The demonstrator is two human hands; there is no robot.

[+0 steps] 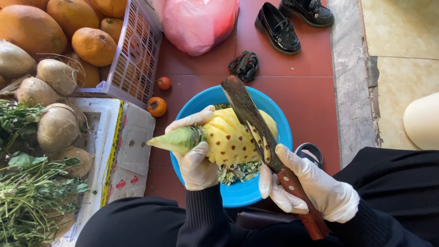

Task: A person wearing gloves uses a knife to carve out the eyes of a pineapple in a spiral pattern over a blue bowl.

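My left hand (195,155), in a white glove, grips a peeled yellow pineapple (231,137) near its trimmed green crown end and holds it sideways over a blue bowl (281,130). My right hand (315,185), also gloved, is closed on the reddish wooden handle of a large knife (249,116). The dark blade lies across the pineapple's flesh, tip pointing away from me. Green peel scraps (240,171) lie in the bowl under the fruit.
A white basket (132,55) of orange papayas (93,45) stands at the left, with pale round roots (57,128) and leafy greens (32,196) below it. Two small orange fruits (157,106), a pink plastic bag (199,23), black shoes (279,27) and a dark cloth (244,65) lie on the red tiles.
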